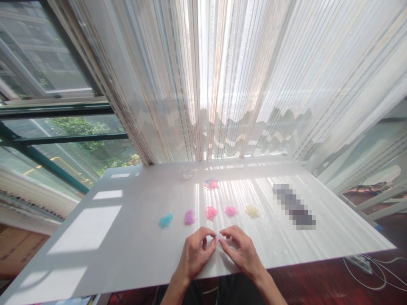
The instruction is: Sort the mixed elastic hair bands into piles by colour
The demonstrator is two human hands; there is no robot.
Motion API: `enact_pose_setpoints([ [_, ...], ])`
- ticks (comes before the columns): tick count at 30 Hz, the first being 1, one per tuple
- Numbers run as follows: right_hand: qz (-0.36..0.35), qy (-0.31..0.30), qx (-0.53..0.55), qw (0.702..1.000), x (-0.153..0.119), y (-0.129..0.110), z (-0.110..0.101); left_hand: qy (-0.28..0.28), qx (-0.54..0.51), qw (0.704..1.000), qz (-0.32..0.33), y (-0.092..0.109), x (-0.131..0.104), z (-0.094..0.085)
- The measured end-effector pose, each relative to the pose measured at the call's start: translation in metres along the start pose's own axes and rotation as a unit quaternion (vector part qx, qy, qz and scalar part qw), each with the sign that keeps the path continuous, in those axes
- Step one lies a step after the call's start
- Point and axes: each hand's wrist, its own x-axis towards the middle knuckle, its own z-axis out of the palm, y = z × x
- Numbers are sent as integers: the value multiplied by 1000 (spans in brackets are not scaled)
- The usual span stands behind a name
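Observation:
My left hand (pixel 199 248) is over the table near its front edge, thumb and forefinger brought together. Facing it, my right hand (pixel 239 249) holds its thumb and forefinger close in the same way, their tips almost meeting those of the left. Something tiny and pale seems to sit between the fingertips, too small to name. Just beyond the hands lies a row of small translucent piles: blue (pixel 165 220), purple (pixel 190 217), coral-red (pixel 211 212), pink (pixel 231 210) and pale yellow (pixel 252 211). Farther back is a mixed pink and purple pile (pixel 211 184).
A clear bowl (pixel 188 173) stands toward the back of the white table (pixel 127 237). Behind it, near the curtain (pixel 222 84), is a clear round piece (pixel 239 166). A blurred-out dark object (pixel 294 207) lies at right. White cables (pixel 378 271) run across the floor.

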Motion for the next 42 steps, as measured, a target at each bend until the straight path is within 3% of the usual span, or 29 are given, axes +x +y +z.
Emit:
enact_pose_setpoints([
  [42, 36, -20, -3, 999, 3, -2, -2, -30, 34, 999, -11, -4, 2, 4],
])
